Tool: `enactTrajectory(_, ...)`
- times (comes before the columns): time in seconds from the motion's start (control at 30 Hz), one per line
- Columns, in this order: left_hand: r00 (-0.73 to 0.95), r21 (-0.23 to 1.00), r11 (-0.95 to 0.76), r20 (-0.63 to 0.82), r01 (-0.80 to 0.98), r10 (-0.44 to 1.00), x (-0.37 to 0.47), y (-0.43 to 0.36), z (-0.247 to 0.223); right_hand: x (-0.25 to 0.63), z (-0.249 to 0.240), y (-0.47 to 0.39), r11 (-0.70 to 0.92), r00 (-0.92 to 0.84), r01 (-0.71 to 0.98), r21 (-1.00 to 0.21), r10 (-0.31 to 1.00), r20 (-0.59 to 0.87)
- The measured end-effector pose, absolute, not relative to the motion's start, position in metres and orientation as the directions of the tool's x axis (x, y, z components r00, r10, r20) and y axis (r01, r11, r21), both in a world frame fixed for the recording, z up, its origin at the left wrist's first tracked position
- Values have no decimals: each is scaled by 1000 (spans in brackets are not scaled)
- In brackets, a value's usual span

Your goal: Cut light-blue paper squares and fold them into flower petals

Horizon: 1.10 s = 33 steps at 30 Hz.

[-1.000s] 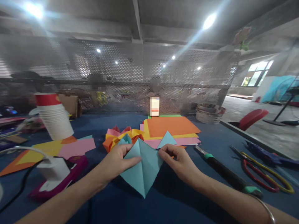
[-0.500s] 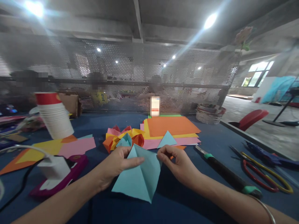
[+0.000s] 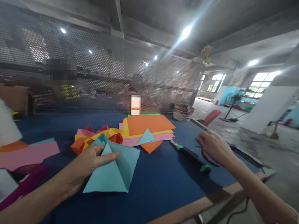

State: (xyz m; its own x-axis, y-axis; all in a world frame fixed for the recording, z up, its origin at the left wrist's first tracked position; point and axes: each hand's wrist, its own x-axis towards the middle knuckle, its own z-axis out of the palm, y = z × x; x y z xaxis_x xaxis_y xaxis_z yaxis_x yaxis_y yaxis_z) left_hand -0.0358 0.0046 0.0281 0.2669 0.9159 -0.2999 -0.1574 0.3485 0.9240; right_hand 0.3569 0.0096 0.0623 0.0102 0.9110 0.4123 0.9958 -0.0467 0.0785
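My left hand grips a folded light blue paper between thumb and fingers, its creased panels spread over the table. At the right, my right hand is over the red-handled scissors, fingers bent downward; whether they hold the scissors is not clear. A utility knife with green ends lies just left of that hand. Behind the blue paper are folded paper pieces in pink, yellow, orange and blue. A small blue triangle and an orange folded piece lie by the sheet stack.
A stack of coloured sheets sits at the back centre, and a woven basket at the back right. On the left are pink paper, a white cup stack and a purple power strip. Perforated panels stand behind.
My right hand has let go of the blue paper and moved right, to the scissors. My left hand still holds the paper. The view has turned right, showing more floor and the table's edge.
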Motion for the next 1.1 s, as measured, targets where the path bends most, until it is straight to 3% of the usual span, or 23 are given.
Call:
enactTrajectory(0.13, 254, 934, 318, -272, -164, 928, -37, 6, 27, 412, 43, 4, -182, 155, 981, 61, 941, 301)
enactTrajectory(0.33, 259, 963, 218, -172, -159, 950, -40, 12, 25, 425, 31, 7, -111, 122, 992, -57, 959, 255)
enactTrajectory(0.5, 235, 969, 176, -133, -173, 963, -41, 17, 20, 385, 56, 26, 5, 40, 991, -133, 941, 335)
enactTrajectory(0.63, 228, 972, 161, -120, -172, 966, -42, 16, 23, 293, 68, 36, 377, -235, 762, -527, 919, 317)
enactTrajectory(0.67, 229, 973, 158, -117, -169, 966, -43, 15, 25, 268, 68, 37, 411, -281, 732, -544, 909, 308)
enactTrajectory(0.83, 221, 978, 135, -98, -160, 970, -50, 16, 35, 185, 65, 41, 544, -410, 689, -480, 838, 361)
enactTrajectory(1.1, 201, 972, 126, -85, -198, 976, -57, 14, 46, 187, 50, 32, 566, -506, 699, -436, 823, 256)
